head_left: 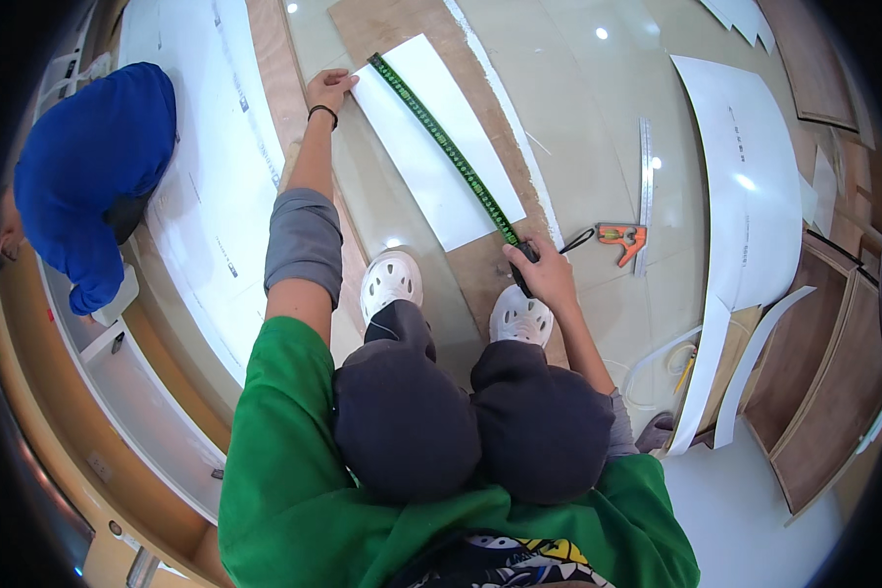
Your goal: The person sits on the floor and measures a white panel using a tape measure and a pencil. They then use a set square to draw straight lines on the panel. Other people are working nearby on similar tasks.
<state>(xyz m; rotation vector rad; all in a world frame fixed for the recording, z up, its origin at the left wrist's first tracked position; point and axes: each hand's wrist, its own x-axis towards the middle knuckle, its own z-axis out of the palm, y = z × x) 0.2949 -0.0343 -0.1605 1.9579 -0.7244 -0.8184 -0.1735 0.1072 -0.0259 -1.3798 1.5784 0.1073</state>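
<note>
The left hand (331,90) is at the far-left corner of the sheet (441,196); whether it pinches, I cannot tell. The right hand (546,270) grips the tape (446,147), which runs diagonally past the sheet's near edge.

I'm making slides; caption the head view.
Left hand touching a white sheet, right hand holding a tape measure, green blade extended over the sheet.

1 tape measure (451,147), 2 white clogs (390,279)
</note>
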